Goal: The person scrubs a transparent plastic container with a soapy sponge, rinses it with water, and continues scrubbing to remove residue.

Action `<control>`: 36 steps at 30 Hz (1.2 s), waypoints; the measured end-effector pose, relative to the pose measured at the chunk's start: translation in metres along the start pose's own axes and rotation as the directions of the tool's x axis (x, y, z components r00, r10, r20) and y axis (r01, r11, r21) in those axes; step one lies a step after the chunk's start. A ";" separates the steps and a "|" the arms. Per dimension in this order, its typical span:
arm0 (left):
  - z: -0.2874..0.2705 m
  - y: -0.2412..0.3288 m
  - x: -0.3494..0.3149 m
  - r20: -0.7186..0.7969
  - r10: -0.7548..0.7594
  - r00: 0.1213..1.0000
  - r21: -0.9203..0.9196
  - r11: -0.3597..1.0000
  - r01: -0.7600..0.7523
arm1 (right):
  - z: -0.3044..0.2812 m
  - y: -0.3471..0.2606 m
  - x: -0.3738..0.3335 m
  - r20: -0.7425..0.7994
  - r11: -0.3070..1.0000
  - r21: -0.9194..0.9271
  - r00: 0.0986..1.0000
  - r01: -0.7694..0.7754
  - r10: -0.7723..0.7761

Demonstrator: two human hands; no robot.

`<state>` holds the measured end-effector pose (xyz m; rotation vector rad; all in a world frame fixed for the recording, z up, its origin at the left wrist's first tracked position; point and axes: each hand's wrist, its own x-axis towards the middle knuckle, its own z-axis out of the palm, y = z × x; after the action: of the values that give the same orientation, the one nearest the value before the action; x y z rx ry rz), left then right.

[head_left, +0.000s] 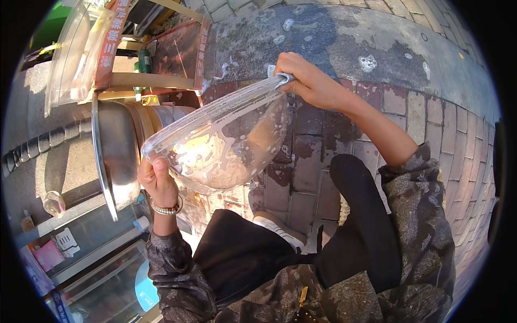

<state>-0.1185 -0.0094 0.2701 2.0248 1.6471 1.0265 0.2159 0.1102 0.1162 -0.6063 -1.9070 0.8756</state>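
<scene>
A large clear bowl-shaped cover (237,151), see-through and wet with suds, is tilted in front of me above the brick paving. My left hand (159,180), with a beaded bracelet at the wrist, grips its left end, thumb on the near side. At the far right end of the rim, my right hand (309,81) pinches a small grey-white cloth (284,80) folded over the edge. Some of the right fingers are hidden behind the cloth and rim.
To the left stand a steel pot (119,151) and a wooden frame (151,81) with green bottles (144,62) in it. More clear plastic covers (81,59) lean there. A glass-fronted cabinet (102,280) is at lower left. Foam patches (368,63) dot the wet pavement.
</scene>
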 end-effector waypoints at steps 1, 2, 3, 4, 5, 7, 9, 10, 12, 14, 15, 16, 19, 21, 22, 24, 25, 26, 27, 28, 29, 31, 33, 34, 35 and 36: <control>0.003 0.002 0.000 -0.012 -0.007 1.000 -0.015 1.000 0.007 | -0.004 -0.004 0.001 0.002 1.000 -0.025 1.000 0.003 -0.003; 0.004 0.007 0.001 -0.024 -0.015 1.000 -0.030 0.999 0.014 | -0.009 -0.008 0.003 0.005 0.999 -0.050 1.000 0.007 -0.007; 0.009 0.012 0.004 -0.036 -0.020 0.999 -0.055 0.998 0.018 | -0.018 -0.014 0.004 0.008 0.996 -0.083 1.000 0.008 -0.007; 0.011 0.019 0.007 -0.002 0.016 1.000 -0.099 0.995 -0.017 | -0.019 -0.021 0.006 0.015 0.995 -0.098 0.999 0.030 -0.029; 0.015 0.024 0.014 0.030 0.053 0.998 -0.145 0.988 -0.048 | -0.018 -0.028 0.008 0.024 0.992 -0.113 0.999 0.052 -0.049; 0.025 0.028 0.018 0.044 0.000 0.999 -0.233 0.972 0.011 | -0.017 -0.038 0.013 0.028 0.994 -0.101 0.998 0.052 -0.050; 0.030 0.011 0.011 -0.030 0.026 0.999 -0.191 0.981 -0.032 | -0.017 -0.043 0.009 0.027 0.998 -0.057 0.999 -0.019 0.020; 0.033 0.005 0.008 -0.064 0.071 0.995 -0.173 0.982 -0.081 | -0.016 -0.046 0.008 0.034 0.997 -0.041 0.998 -0.060 0.061; 0.040 0.001 0.007 -0.101 0.016 0.995 -0.228 0.973 -0.038 | -0.013 -0.051 0.008 0.051 0.990 -0.010 0.989 -0.138 0.138; 0.043 -0.004 0.006 -0.115 0.028 0.993 -0.220 0.974 -0.053 | -0.008 -0.051 0.009 0.030 0.989 -0.106 0.994 -0.099 0.102; 0.043 -0.006 0.006 -0.120 0.000 0.993 -0.234 0.972 -0.028 | -0.006 -0.051 0.011 0.020 0.984 -0.158 0.996 -0.081 0.086; 0.046 -0.007 0.004 -0.122 -0.030 0.992 -0.253 0.967 -0.002 | -0.001 -0.056 0.013 0.024 0.972 -0.230 0.998 -0.045 0.052; 0.058 0.009 0.004 -0.121 -0.034 0.992 -0.212 0.977 0.008 | 0.041 -0.094 0.032 0.026 0.938 -0.333 0.995 0.095 -0.092; 0.059 0.009 0.008 -0.093 -0.027 0.995 -0.201 0.980 0.008 | 0.069 -0.105 0.044 -0.022 0.923 -0.345 0.982 0.169 -0.188; 0.061 0.012 0.011 -0.094 -0.091 0.991 -0.264 0.962 0.064 | 0.076 -0.102 0.049 -0.052 0.907 -0.380 0.975 0.182 -0.218; 0.061 0.013 0.013 -0.062 -0.145 0.988 -0.294 0.948 0.120 | 0.079 -0.095 0.054 -0.077 0.893 -0.394 0.961 0.217 -0.267; 0.059 0.015 0.013 -0.051 -0.172 0.984 -0.309 0.939 0.148 | 0.071 -0.091 0.054 -0.066 0.892 -0.381 0.954 0.245 -0.291; 0.056 0.017 0.015 -0.038 -0.176 0.984 -0.308 0.938 0.156 | 0.061 -0.084 0.053 -0.057 0.889 -0.367 0.948 0.273 -0.315; 0.049 0.009 0.018 -0.075 -0.172 0.982 -0.295 0.945 0.143 | 0.045 -0.071 0.049 -0.055 0.872 -0.423 0.953 0.247 -0.297; 0.042 -0.001 0.021 -0.107 -0.165 0.981 -0.291 0.948 0.128 | 0.028 -0.057 0.043 -0.054 0.847 -0.486 0.960 0.215 -0.275; 0.040 -0.004 0.020 -0.100 -0.170 0.980 -0.280 0.950 0.136 | 0.015 -0.048 0.037 -0.038 0.843 -0.495 0.965 0.209 -0.261; 0.048 -0.006 0.015 -0.113 -0.210 0.971 -0.316 0.934 0.166 | -0.001 -0.045 0.025 0.000 0.838 -0.516 0.979 0.175 -0.204; 0.048 -0.010 0.015 -0.144 -0.212 0.966 -0.301 0.940 0.161 | 0.011 -0.050 0.032 0.015 0.854 -0.483 0.976 0.195 -0.215; 0.050 -0.001 0.017 -0.136 -0.217 0.967 -0.285 0.943 0.171 | 0.025 -0.056 0.045 0.014 0.861 -0.462 0.972 0.213 -0.233; 0.060 0.013 0.017 -0.117 -0.229 0.966 -0.285 0.940 0.188 | 0.047 -0.076 0.054 0.030 0.874 -0.418 0.965 0.249 -0.261; 0.065 0.023 0.017 -0.095 -0.245 0.965 -0.283 0.936 0.209 | 0.067 -0.092 0.061 0.043 0.886 -0.369 0.957 0.281 -0.286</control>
<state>-0.0549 0.0121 0.2457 1.5811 1.6530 1.2417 0.1236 0.0740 0.1994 -0.5310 -2.1022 0.3204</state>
